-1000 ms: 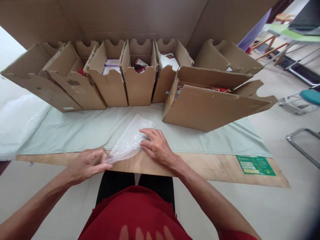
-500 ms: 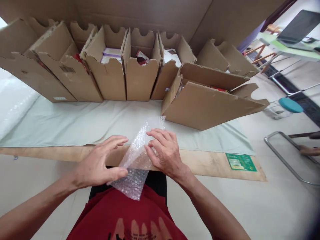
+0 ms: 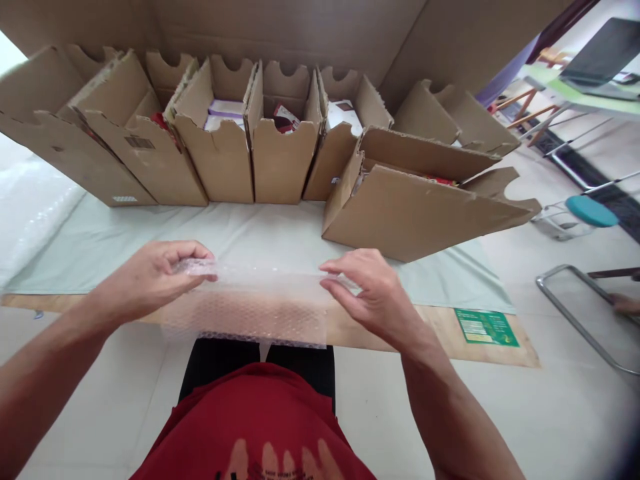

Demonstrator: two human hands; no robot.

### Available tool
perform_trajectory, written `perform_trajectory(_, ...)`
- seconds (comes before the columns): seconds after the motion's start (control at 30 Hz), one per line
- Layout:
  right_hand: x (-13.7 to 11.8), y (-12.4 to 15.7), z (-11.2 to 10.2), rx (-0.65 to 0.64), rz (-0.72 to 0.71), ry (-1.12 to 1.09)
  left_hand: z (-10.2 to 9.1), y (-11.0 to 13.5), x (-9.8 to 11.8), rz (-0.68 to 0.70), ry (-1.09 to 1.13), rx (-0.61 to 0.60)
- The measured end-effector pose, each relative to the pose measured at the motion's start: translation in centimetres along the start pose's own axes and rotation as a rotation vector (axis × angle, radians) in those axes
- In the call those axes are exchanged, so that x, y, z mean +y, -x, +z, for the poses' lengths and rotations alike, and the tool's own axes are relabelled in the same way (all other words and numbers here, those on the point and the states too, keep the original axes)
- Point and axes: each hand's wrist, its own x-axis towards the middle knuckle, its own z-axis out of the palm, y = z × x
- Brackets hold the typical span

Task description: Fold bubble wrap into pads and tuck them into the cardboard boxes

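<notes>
A clear sheet of bubble wrap (image 3: 255, 310) is stretched sideways between my two hands, over the front edge of the table. Its upper edge is folded, and the lower part hangs down over the wooden edge. At its left end, my left hand (image 3: 155, 277) pinches the folded edge between thumb and fingers. My right hand (image 3: 367, 293) grips the other end the same way. Beneath lies a pale green cloth (image 3: 265, 230) covering the table.
Several open cardboard file boxes (image 3: 230, 170) line the back, with small packages inside. One cardboard box (image 3: 420, 213) stands askew at front right. More bubble wrap (image 3: 35, 207) lies at left. A green card (image 3: 485, 327) rests on the wooden edge. A stool (image 3: 593, 210) and a person's hand show at right.
My hands have moved apart and closed on the two ends of the bubble wrap. The sheet has gone from hanging slantwise to being spread level between them.
</notes>
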Motion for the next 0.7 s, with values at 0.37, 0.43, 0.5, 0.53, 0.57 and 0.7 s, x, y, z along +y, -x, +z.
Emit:
perform_trajectory(0.37,6.6,0.1,5.4,0.173,0.206,0.329,4.2,-5.9,-4.2,0.199,-0.496,0.208)
perform_trajectory(0.43,5.9,0.9,5.5,0.27,0.186,0.316,5.4,-4.2,-4.7,0.395,-0.576,0.301)
perform_trajectory(0.5,4.6,0.9,5.9,0.246,0.172,0.279,7.0,-2.9,-4.4,0.583,-0.62,0.291)
perform_trajectory(0.53,3.8,0.6,6.3,0.185,0.158,0.257,7.9,-2.7,-4.0,0.657,-0.641,0.258)
perform_trajectory(0.57,3.1,0.3,6.9,0.098,0.141,0.235,8.8,-2.7,-3.7,0.717,-0.664,0.211)
perform_trajectory(0.7,1.9,-0.6,10.0,-0.308,0.111,0.203,11.3,-4.2,-3.5,0.757,-0.78,-0.035)
